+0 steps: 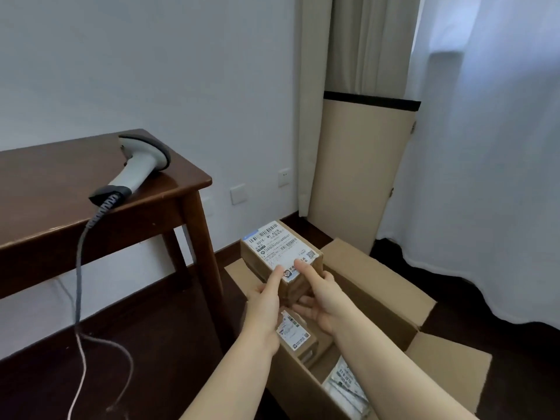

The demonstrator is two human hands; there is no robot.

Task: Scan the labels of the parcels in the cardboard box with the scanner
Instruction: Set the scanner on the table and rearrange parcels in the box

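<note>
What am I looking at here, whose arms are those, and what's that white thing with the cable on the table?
No machine here: a single camera worn on a person's head looks down at their own bare arms. The left hand and right hand both hold a small parcel, thumbs on its printed label, above an open cardboard box on the floor. Another parcel lies in the box just below the hands. The white thing on the wooden table is a handheld barcode scanner, lying untouched, with its cable hanging to the floor.
</note>
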